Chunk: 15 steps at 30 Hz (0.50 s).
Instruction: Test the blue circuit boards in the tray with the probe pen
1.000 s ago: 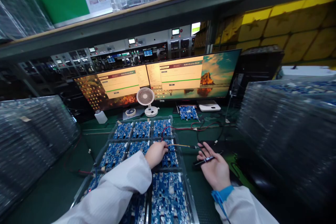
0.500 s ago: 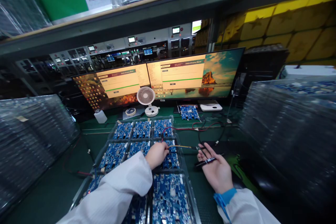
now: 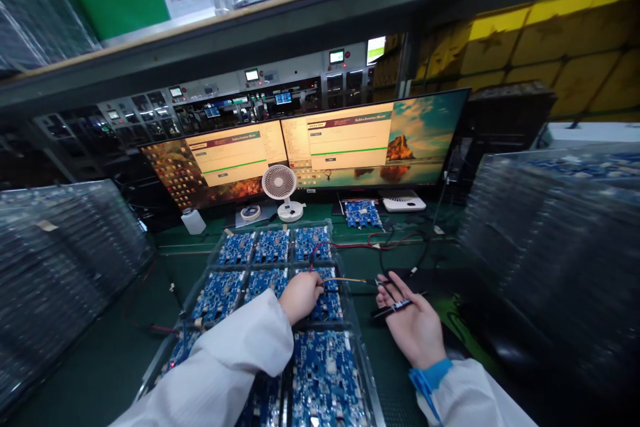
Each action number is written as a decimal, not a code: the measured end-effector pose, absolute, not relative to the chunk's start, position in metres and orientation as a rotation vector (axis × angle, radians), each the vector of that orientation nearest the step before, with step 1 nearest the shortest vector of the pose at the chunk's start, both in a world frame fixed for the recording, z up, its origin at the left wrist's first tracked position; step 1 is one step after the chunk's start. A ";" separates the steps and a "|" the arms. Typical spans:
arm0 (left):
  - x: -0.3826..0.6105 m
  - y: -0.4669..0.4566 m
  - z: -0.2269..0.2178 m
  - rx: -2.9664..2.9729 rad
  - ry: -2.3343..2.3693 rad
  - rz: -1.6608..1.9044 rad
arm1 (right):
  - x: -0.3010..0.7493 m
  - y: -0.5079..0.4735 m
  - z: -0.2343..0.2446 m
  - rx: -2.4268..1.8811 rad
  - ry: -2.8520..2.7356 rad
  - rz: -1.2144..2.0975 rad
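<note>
My left hand (image 3: 302, 296) is closed in a pinch over a blue circuit board (image 3: 327, 307) in the tray's right column. Its fingertips hold the end of a thin yellow-and-black cable (image 3: 345, 279); the plug is hidden by the fingers. That cable runs right to my right hand (image 3: 411, 327), which is palm up with loosely curled fingers. Across those fingers lies a dark, pen-like piece (image 3: 395, 308) with a light marking. A red-and-black wire (image 3: 345, 245) reaches the same board area from behind. Under my left forearm is the clear plastic tray (image 3: 367, 373), its compartments holding several blue boards.
Two monitors (image 3: 345, 147) stand at the back, with a small white fan (image 3: 280, 183) before them. Another blue board (image 3: 363, 213) and a white box (image 3: 403, 201) lie behind the tray. Stacked clear trays rise at left (image 3: 70, 267) and right (image 3: 555, 267). A shelf (image 3: 250, 30) spans overhead.
</note>
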<state>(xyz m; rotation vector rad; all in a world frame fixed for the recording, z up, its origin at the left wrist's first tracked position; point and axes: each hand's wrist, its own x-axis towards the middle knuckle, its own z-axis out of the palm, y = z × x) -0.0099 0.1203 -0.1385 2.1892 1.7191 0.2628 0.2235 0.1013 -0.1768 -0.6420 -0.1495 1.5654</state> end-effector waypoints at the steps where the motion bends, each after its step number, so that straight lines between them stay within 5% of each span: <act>1: -0.010 0.120 -0.139 2.191 1.718 0.269 | 0.223 0.101 -0.176 -0.642 -0.145 1.566; 10: -0.008 0.116 -0.140 2.203 1.681 0.311 | 0.222 0.100 -0.172 -0.645 -0.143 1.572; 15: -0.031 0.127 -0.105 2.085 1.626 0.424 | 0.221 0.101 -0.172 -0.663 -0.148 1.566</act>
